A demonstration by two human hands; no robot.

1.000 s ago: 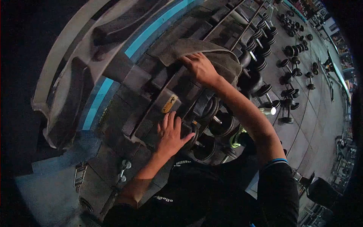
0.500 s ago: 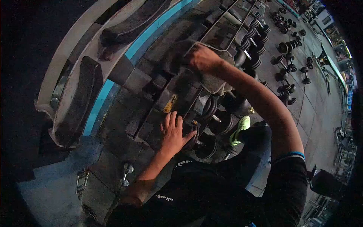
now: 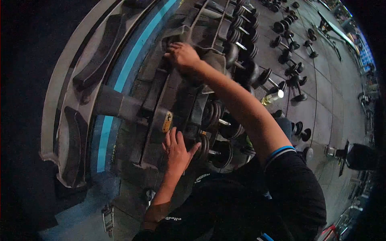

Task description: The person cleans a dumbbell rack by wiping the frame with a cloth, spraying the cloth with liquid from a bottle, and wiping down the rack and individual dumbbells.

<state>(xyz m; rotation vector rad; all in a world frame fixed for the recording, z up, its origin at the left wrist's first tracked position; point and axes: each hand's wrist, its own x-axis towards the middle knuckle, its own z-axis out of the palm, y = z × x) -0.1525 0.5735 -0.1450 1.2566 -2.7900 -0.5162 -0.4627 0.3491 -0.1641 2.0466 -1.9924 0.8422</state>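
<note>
My left hand (image 3: 175, 152) lies with fingers spread on the dark lower rail of the dumbbell rack (image 3: 160, 102), just below a yellow label (image 3: 167, 121). Beside its thumb are the round plates of a dumbbell (image 3: 221, 154). Farther up the rack, my right hand (image 3: 184, 57) is curled with its palm down over a grey cloth (image 3: 217, 61), which shows to the right of the wrist. The fingers are slightly blurred, and the part of the cloth under them is hidden. My right forearm crosses above the dumbbells.
Several dumbbells (image 3: 242, 30) line the rack, and more dumbbells (image 3: 299, 68) lie on the tiled floor to the right. A bottle (image 3: 272, 97) stands near my right forearm. A curved machine frame with a blue strip (image 3: 105, 142) runs along the left.
My right hand has moved left and slightly up along the rack, with the cloth under it. My left hand stays on the rail, while the whole view has shifted.
</note>
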